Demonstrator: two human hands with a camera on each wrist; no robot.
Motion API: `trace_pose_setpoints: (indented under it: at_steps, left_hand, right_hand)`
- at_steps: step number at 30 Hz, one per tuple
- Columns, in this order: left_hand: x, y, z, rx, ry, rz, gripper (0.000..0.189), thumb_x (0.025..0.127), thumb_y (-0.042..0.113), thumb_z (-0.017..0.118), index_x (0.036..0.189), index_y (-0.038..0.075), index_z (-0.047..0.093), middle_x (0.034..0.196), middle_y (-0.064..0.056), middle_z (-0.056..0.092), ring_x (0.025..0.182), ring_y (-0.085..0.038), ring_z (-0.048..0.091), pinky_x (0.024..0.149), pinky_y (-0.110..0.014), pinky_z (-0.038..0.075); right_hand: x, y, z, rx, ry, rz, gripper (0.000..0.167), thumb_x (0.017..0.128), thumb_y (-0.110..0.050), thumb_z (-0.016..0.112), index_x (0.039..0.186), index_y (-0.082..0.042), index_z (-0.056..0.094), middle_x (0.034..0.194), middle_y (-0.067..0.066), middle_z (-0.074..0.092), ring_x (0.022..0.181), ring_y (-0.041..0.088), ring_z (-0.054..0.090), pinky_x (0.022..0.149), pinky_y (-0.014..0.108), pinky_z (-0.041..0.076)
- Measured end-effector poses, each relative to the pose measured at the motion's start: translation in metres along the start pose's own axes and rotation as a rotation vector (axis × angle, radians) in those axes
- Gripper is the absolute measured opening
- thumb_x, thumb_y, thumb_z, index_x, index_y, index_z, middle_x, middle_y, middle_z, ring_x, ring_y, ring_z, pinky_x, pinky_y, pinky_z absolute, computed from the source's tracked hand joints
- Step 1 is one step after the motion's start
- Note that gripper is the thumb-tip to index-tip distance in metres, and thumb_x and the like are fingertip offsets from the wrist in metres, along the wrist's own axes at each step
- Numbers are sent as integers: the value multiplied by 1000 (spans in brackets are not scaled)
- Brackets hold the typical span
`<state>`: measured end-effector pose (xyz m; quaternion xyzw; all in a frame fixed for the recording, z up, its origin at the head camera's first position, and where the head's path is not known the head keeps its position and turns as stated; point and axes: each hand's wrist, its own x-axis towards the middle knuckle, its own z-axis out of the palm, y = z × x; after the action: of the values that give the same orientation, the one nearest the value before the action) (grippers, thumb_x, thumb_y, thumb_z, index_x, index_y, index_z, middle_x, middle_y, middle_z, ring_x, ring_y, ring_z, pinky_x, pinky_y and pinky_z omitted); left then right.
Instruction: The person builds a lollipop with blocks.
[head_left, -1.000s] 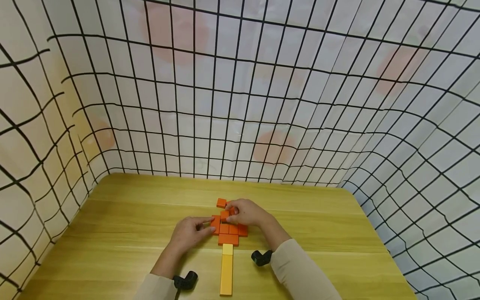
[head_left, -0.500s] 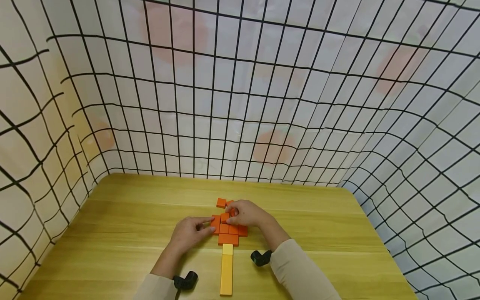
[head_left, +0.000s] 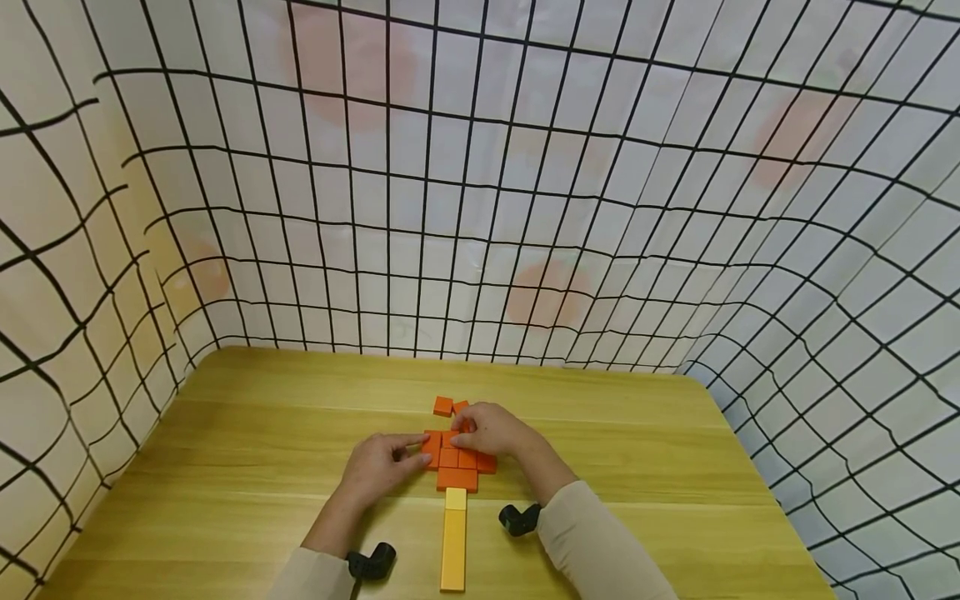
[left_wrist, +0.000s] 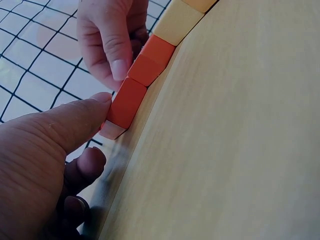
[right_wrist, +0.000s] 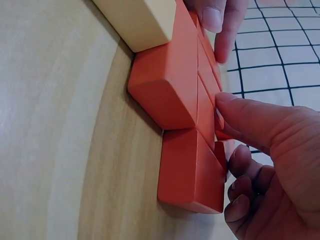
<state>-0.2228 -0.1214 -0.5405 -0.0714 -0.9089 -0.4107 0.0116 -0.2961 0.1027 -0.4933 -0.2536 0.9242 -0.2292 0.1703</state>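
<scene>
Flat orange building blocks lie together in a cluster, with a wide orange block (head_left: 457, 479) at its near end. My left hand (head_left: 378, 471) touches the upright orange block (head_left: 431, 454) on the cluster's left side, its index finger and thumb extended and apart. In the left wrist view, that thumb meets the end of an orange block (left_wrist: 129, 100). My right hand (head_left: 495, 431) pinches a small orange block (head_left: 449, 437), which sits level among its neighbours. The right thumb and fingers partly cover the blocks behind. In the right wrist view, orange blocks (right_wrist: 192, 167) stand close against each other.
A pale yellow block (head_left: 455, 498) and a long yellow block (head_left: 453, 550) run in line toward me. One loose orange block (head_left: 442, 406) lies beyond the cluster, beside another partly hidden one. Black wire mesh (head_left: 450, 250) borders the wooden table (head_left: 247, 433).
My right hand has brought the small orange block slightly toward me and down, from tilted and raised to flush with the cluster. My left hand has stayed in place.
</scene>
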Motion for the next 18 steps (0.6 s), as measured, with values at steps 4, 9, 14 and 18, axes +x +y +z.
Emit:
trace_pose_setpoints:
  at_steps: [4, 9, 14, 18]
  left_hand:
    - [0, 0, 0, -3, -6, -2, 34, 89, 37, 79, 122, 27, 77, 61, 8, 48, 55, -7, 38, 56, -25, 29]
    - [0, 1, 0, -10, -9, -6, 34, 89, 37, 79, 121, 27, 77, 62, 8, 49, 56, -7, 39, 55, -25, 29]
    - [-1, 2, -1, -14, -10, -9, 34, 89, 37, 79, 122, 26, 77, 63, 8, 50, 56, -8, 39, 55, -25, 30]
    - [-1, 2, -1, -13, -9, -5, 34, 89, 36, 79, 122, 26, 77, 62, 8, 50, 56, -7, 39, 55, -25, 30]
  right_hand:
    - [1, 0, 1, 7, 7, 10, 14, 96, -31, 72, 103, -19, 72, 98, -3, 65, 84, 14, 54, 79, 33, 46]
    - [2, 0, 1, 9, 6, 8, 14, 96, -32, 72, 102, -20, 72, 95, -4, 64, 82, 14, 54, 77, 32, 46]
    - [2, 1, 2, 9, 9, -8, 14, 96, -32, 72, 102, -19, 72, 94, -5, 65, 81, 13, 54, 76, 31, 46]
    - [2, 1, 2, 14, 10, -13, 15, 96, -32, 72, 102, -19, 72, 94, -4, 64, 82, 13, 54, 76, 31, 46]
